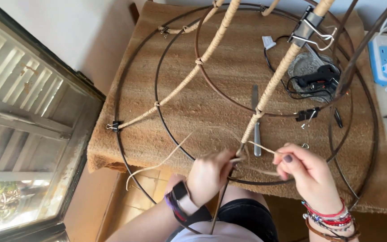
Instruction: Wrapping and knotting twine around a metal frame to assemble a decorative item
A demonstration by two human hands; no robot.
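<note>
Low centre of the frame, a pale cane strand (260, 146) wraps a spoke of the metal ring frame (157, 96). The left hand (209, 175) pinches the spoke; the right hand (307, 172) pinches the strand taut. Slack could loosen the wrapping, or the binder clip (309, 27) at upper right might slip.

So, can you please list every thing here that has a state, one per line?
left hand: closed, pinching the cane strip at the rib.
right hand: fingers pinching the cane strip's other end.
cane strip: pulled taut between the hands.
front rib: wrapped down to the hands.
large binder clip: clamped on the rib.
glue gun: lying on the mat.
small binder clip: clamped on the outer ring.
</note>
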